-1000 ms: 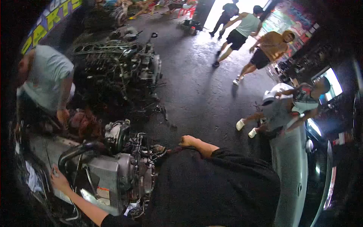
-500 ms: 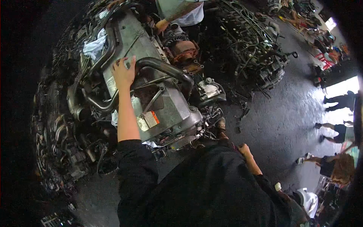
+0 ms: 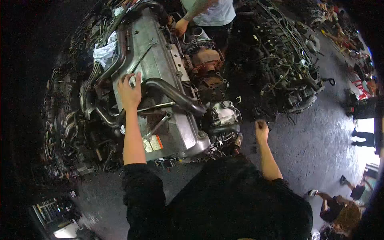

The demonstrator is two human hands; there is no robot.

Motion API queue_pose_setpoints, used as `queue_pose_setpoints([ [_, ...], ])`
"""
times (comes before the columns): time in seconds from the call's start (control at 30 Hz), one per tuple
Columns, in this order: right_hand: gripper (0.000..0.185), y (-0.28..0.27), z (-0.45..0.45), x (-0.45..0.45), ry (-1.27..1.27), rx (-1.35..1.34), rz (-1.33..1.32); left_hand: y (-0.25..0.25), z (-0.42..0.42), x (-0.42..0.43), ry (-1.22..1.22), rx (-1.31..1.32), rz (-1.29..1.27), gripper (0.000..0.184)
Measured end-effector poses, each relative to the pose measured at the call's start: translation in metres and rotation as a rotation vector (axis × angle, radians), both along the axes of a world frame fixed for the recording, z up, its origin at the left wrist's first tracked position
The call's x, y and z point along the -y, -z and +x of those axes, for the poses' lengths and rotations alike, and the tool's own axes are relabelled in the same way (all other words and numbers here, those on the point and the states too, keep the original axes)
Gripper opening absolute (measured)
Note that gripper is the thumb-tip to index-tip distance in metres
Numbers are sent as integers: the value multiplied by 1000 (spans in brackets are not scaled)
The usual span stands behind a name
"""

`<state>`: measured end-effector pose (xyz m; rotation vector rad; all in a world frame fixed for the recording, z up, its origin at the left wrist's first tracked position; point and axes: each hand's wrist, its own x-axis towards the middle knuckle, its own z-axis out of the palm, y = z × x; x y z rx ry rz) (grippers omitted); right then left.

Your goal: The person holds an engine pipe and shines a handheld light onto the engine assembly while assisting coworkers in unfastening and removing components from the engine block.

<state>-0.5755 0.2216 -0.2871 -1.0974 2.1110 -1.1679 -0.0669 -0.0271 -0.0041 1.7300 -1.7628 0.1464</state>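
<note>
My left hand (image 3: 130, 93) rests on the grey engine cover (image 3: 154, 64), its fingers spread around a small pale round part. Beside it a black curved pipe (image 3: 172, 94) crosses the cover. Several wrenches lie on the cover, one (image 3: 143, 56) above my left hand and another (image 3: 158, 124) below it near an orange and white label (image 3: 153, 143). My right hand (image 3: 262, 129) hangs over the dark floor, right of the engine's front end, with curled fingers; whatever it may hold is too small to make out.
A co-worker's hand (image 3: 181, 27) reaches to the engine's far side, near a rusty turbo part (image 3: 207, 60). Another engine (image 3: 284, 60) stands at the upper right. A white cloth (image 3: 105, 52) lies on pipes at the left. People are at the far right, one in brown (image 3: 347, 218).
The view has swung right and down over the engine. My left hand stays on the cover, its fingers now spread. My right hand has moved forward, away from my body.
</note>
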Motion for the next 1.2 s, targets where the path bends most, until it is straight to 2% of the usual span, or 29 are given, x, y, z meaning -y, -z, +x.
queue_pose_setpoints([
  [0.07, 26, -34, 12, 66, -109, 38, -10, -10, -9, -7, -25, 29, -11, 51],
  [0.13, 28, -44, 33, 132, -216, 92, -69, -10, -12, -7, -52, 87, -49, 45],
  [0.2, 27, -85, 65, 187, -367, 85, -5, -13, -15, -8, -56, 111, -49, 43],
  [0.23, 28, -64, 77, 215, -448, 125, -17, -14, -16, -10, -47, 126, -45, 41],
  [0.33, 30, -68, 128, 257, -641, 112, -124, -11, -15, -9, -48, 169, -100, 37],
  [0.4, 31, -55, 164, 257, -639, 46, -210, -11, -13, -10, -51, 166, -87, 35],
  [0.43, 31, -98, 177, 246, -677, 316, -96, -11, -13, -7, -42, 156, -91, 34],
  [0.47, 28, -133, 188, 232, -647, 374, -97, -11, -14, -6, -40, 157, -90, 34],
  [0.5, 25, -137, 201, 219, -617, 599, -110, -12, -14, -7, -38, 159, -79, 33],
  [0.53, 23, -149, 212, 207, -606, 607, -220, -11, -14, -8, -36, 161, -67, 32],
  [0.6, 25, -184, 221, 184, -661, 810, -161, -7, -9, -7, -32, 180, -72, 31],
  [0.63, 31, -194, 224, 176, -730, 830, -180, -7, -8, -7, -30, 195, -85, 31],
  [0.7, 44, -206, 227, 161, -815, 595, -300, -7, -7, -7, -22, 189, -79, 31],
  [0.73, 44, -210, 227, 162, -806, 594, -302, -7, -8, -7, -26, 180, -80, 32],
  [0.8, 57, -216, 226, 164, -863, 437, -262, -8, -10, -8, -31, 163, -72, 33],
  [0.93, 60, -212, 228, 164, -834, 481, -288, -6, -10, -9, -64, 175, -66, 35],
  [1.2, 55, -210, 231, 164, -802, 491, -340, -8, -12, -8, -60, 180, -79, 35],
])
